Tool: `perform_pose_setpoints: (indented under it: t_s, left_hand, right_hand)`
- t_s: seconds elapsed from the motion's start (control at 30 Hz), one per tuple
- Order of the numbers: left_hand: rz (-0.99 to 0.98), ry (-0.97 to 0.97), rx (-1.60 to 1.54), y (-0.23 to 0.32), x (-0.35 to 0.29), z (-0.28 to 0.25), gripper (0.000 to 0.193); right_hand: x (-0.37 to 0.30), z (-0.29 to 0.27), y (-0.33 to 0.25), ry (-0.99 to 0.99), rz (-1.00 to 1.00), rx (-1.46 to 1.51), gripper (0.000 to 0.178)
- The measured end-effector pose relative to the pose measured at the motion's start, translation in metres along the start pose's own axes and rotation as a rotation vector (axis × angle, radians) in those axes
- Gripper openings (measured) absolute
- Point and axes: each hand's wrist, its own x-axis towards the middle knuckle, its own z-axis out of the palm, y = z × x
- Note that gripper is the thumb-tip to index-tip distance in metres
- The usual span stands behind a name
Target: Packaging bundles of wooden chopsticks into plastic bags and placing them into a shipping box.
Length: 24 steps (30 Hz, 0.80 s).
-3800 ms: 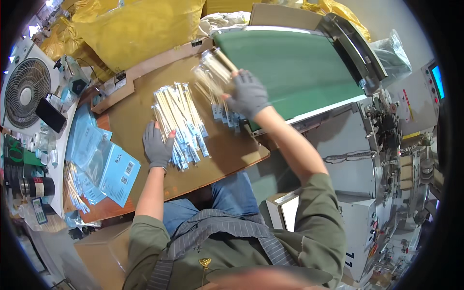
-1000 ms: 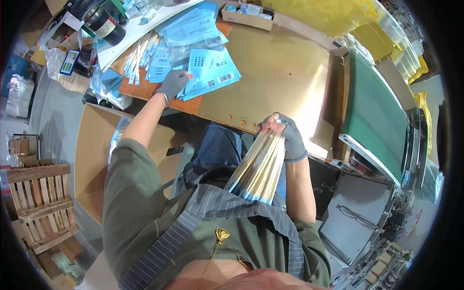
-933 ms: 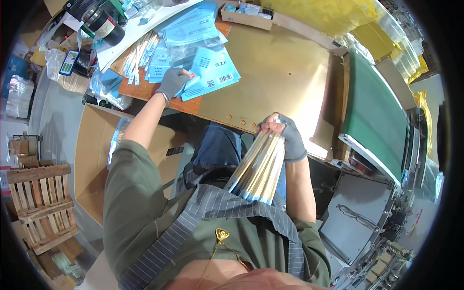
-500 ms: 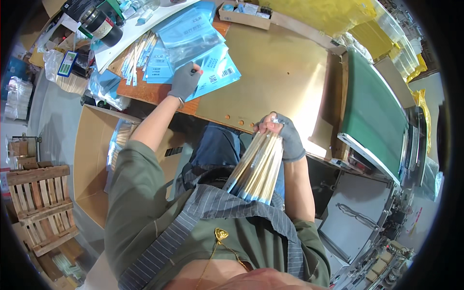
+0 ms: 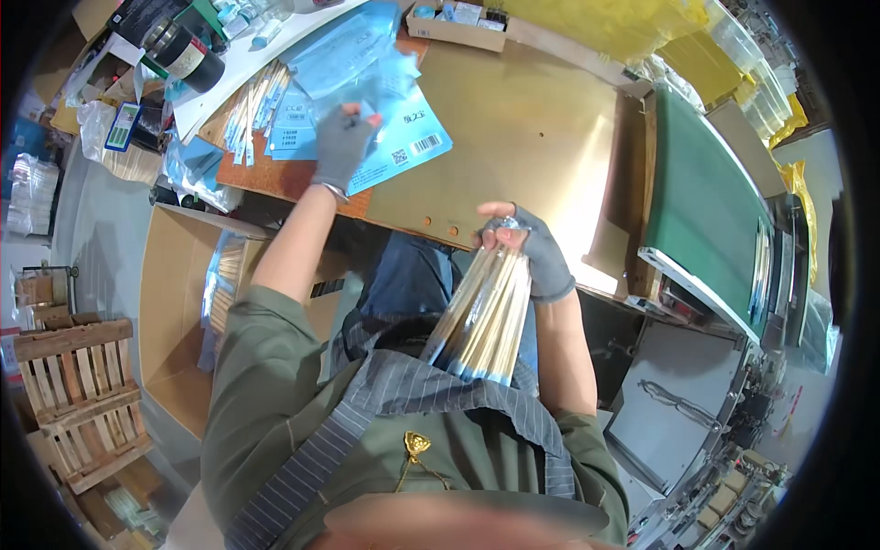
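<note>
My left hand (image 5: 344, 142), in a grey fingerless glove, pinches a blue printed plastic bag (image 5: 392, 75) above the stack; the bag is smeared by motion. Beneath it lie more flat blue bags (image 5: 412, 133), fanned over the table's left part. In front of my chest my right hand (image 5: 532, 252), gloved the same way, is closed round the top of a bundle of wooden sticks (image 5: 486, 316). They look like disposable chopsticks in clear wrappers with blue lower ends, which rest against my striped apron (image 5: 431, 385). The index finger stretches leftward.
Loose wrapped sticks (image 5: 252, 105) lie left of the bags. An open carton (image 5: 174, 312) holding more packed sticks stands below the table's left side. A black tumbler (image 5: 183, 55) stands on a white surface. A small box (image 5: 458, 29) sits at the back; a green panel (image 5: 706, 202) slopes at right.
My left hand has moved slightly left and down, and a blue bag has lifted off the stack with it. The right hand keeps the sticks, its index finger now extended.
</note>
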Motion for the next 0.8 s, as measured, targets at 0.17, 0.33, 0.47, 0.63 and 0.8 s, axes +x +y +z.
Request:
perform_pose_setpoints:
  t_s: [0.17, 0.33, 0.47, 0.63, 0.8]
  left_hand:
    - [0.095, -0.365, 0.396, -0.035, -0.071, 0.064, 0.023]
    - [-0.074, -0.519, 0.151, -0.022, -0.107, 0.093, 0.022]
    - [0.326, -0.411, 0.303, -0.056, -0.108, 0.091, 0.013]
    - [0.374, -0.541, 0.390, -0.040, -0.104, 0.082, 0.015]
    - [0.215, -0.528, 0.288, -0.018, -0.116, 0.097, 0.027]
  right_hand:
    - [0.017, 0.006, 0.005, -0.072, 0.022, -0.071, 0.062]
    - [0.028, -0.008, 0.027, -0.018, 0.118, 0.038, 0.073]
    - [0.027, -0.019, 0.031, 0.047, 0.138, 0.019, 0.078]
    - [0.021, -0.020, 0.028, 0.079, 0.137, 0.009, 0.077]
    - [0.018, -0.008, 0.016, 0.027, 0.084, -0.035, 0.073]
